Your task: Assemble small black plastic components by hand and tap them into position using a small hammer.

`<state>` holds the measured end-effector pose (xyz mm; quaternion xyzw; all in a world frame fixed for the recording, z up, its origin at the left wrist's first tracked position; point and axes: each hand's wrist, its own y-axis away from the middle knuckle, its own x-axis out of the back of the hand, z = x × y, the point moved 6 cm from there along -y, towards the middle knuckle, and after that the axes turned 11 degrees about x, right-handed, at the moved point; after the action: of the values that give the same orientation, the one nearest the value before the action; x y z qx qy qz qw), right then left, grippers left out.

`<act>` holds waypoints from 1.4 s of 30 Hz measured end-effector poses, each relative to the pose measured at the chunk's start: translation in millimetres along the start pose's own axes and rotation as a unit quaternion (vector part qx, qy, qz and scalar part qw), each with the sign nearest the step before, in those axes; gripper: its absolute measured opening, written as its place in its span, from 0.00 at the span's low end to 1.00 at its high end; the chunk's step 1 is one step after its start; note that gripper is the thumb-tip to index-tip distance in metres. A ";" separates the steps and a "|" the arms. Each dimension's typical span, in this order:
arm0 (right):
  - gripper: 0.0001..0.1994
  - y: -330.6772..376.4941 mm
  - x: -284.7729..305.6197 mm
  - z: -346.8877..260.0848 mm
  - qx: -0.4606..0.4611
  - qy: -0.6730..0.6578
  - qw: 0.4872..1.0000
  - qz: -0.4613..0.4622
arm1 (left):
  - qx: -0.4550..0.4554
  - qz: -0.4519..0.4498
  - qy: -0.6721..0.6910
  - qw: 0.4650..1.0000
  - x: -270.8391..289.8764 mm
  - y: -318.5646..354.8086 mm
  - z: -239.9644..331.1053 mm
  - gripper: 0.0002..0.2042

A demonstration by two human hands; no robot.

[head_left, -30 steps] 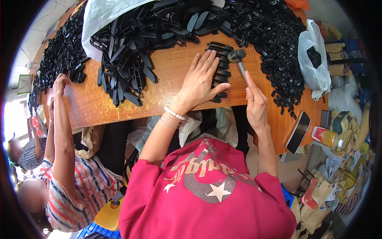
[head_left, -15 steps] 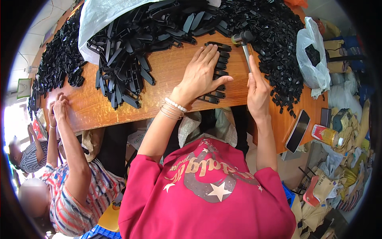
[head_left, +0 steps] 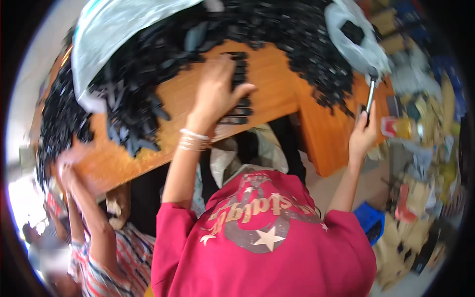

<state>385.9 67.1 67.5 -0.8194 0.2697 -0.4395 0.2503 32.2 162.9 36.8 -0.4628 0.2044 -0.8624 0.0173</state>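
Observation:
My left hand [head_left: 216,86] lies with its fingers stretched out over a row of long black plastic parts [head_left: 241,101], side by side on the wooden table; the thumb sticks out across them. My right hand [head_left: 363,132] is closed round the handle of a hammer [head_left: 371,91], out past the table's right side. The hammer stands nearly upright in the picture, with its small dark head at the top, in front of a clear plastic bag [head_left: 341,37]. Blur hides the finer detail of the parts and fingers.
A heap of long black parts [head_left: 133,119] spills from a white plastic sack [head_left: 88,59] at the left. Small black pieces [head_left: 319,64] are piled at the back right. A co-worker's hand [head_left: 67,173] rests at the table's left edge. A bottle [head_left: 405,127] stands at the right.
My right hand has swung the hammer away to the right from near the row of parts. My left hand stays on the row. The whole view has shifted and blurred.

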 end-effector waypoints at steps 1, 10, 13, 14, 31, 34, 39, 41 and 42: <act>0.21 2.6 13.2 18.8 -0.064 0.108 0.991 -0.046 | 0.007 -0.006 -0.013 1.000 0.5 -0.7 -5.4 0.32; 0.20 -2.5 27.7 124.8 -0.156 0.290 0.931 -0.157 | -0.057 -0.075 -0.030 0.995 -18.2 -14.9 -7.1 0.31; 0.21 5.7 29.5 158.0 -0.154 0.252 0.944 -0.146 | -0.094 -0.043 -0.050 0.993 -17.7 -17.2 -0.8 0.31; 0.21 11.1 33.4 174.8 -0.153 0.240 0.948 -0.141 | -0.077 -0.048 -0.032 0.995 -20.4 -18.0 -1.0 0.31; 0.05 107.1 -155.8 -178.5 -0.129 -0.421 0.855 -0.275 | -0.056 0.025 -0.027 0.998 -17.9 -3.3 -9.2 0.28; 0.10 107.9 -156.8 -169.1 -0.141 -0.371 0.888 -0.233 | 0.007 0.082 -0.094 0.992 -10.3 6.6 -8.0 0.27; 0.11 86.0 -146.2 -170.7 -0.035 -0.248 0.934 -0.254 | 0.115 0.119 -0.165 0.972 1.4 25.1 -12.1 0.28; 0.12 77.8 -147.6 -166.9 -0.012 -0.238 0.938 -0.251 | 0.138 0.115 -0.188 0.966 9.5 28.6 -16.1 0.29; 0.12 73.2 -145.9 -166.7 -0.016 -0.233 0.939 -0.252 | 0.148 0.103 -0.184 0.966 13.6 30.9 -18.4 0.29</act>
<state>158.8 81.4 16.1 -0.9439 -0.0049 -0.2804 0.1744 4.7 137.8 27.3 -0.5823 0.1140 -0.7766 0.2118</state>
